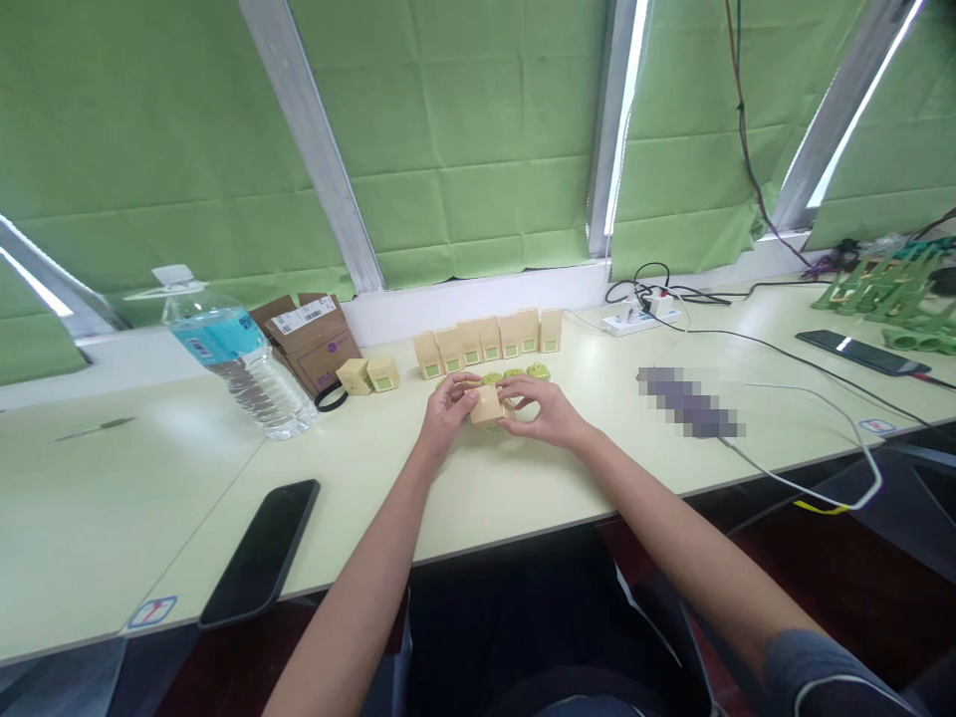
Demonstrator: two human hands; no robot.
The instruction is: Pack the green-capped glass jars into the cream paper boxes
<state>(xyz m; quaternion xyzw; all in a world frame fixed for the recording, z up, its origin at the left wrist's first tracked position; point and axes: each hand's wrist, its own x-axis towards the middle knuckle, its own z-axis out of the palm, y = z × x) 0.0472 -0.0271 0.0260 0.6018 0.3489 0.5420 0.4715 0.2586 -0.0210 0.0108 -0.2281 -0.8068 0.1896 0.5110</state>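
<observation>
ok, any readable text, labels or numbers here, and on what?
None legible.
Bottle label: blurred.
Carton shipping label, purple logo: too small.
Table sticker: red mark, unreadable.
Row of boxes and the box held by left hand and right hand: green patches, no text made out.
Pixelated patch: masked.

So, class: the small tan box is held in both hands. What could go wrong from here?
The small tan cube-shaped box, held between left hand and right hand, could slip onto the small green round pieces right behind it. A forward reach might topple the upright row of tan boxes with green labels.
</observation>
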